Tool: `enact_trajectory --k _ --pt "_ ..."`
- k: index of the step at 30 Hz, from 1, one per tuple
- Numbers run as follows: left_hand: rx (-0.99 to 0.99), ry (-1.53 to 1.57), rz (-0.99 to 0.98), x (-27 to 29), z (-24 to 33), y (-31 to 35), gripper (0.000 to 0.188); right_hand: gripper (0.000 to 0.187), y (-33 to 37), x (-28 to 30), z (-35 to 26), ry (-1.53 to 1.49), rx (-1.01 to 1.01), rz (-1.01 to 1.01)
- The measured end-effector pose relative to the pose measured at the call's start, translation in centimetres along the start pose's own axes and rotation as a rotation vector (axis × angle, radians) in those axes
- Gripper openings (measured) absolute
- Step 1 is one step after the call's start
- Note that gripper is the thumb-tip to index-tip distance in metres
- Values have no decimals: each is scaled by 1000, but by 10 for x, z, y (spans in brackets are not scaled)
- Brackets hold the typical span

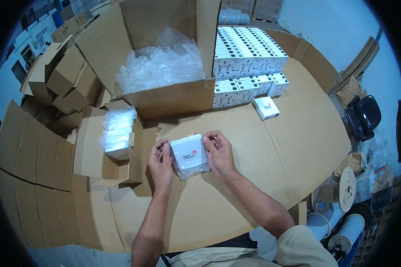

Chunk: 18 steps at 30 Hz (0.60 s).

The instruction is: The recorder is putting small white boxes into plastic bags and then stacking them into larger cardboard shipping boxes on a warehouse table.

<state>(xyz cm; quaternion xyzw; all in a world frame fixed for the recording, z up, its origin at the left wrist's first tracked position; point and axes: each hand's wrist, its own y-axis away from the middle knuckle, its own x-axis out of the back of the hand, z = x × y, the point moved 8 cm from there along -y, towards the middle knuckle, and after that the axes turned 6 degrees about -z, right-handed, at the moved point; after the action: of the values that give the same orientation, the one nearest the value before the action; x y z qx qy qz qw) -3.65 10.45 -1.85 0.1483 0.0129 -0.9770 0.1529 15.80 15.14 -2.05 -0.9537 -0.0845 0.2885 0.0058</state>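
Observation:
A small flat white box [188, 151] in a clear plastic bag is held between my two hands over the cardboard-covered table. My left hand [161, 165] closes on its left edge, thumb and fingers pressed against the bag. On the opposite side, my right hand [219, 153] pinches the upper right corner. The bag's loose plastic hangs out below the box. To the left, an open carton [136, 162] holds a row of bagged white boxes [119, 133]. One unbagged white box [266, 108] lies farther off to the right.
A large open carton [173, 99] full of clear plastic bags [162, 66] stands at the back. Beside it are stacked white boxes [249, 58]. Brown cartons [69, 75] pile up at the far left. Cable spools [346, 189] and a black chair [363, 116] stand past the table's right edge.

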Motion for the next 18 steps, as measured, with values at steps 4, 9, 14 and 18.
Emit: enact_trajectory --k 4,9,14,18 --pt "-47 -90 -29 -5 7 3 28 9 1 3 -6 64 40 47" --pt "-2 0 -28 -3 13 5 26 8 -1 3 -9 61 31 -11" --pt "-96 -16 -44 -2 20 4 21 7 -1 -11 -22 -23 33 -131" --pt "-264 -23 -82 -7 35 7 18 9 -1 -15 -29 -58 67 -219"
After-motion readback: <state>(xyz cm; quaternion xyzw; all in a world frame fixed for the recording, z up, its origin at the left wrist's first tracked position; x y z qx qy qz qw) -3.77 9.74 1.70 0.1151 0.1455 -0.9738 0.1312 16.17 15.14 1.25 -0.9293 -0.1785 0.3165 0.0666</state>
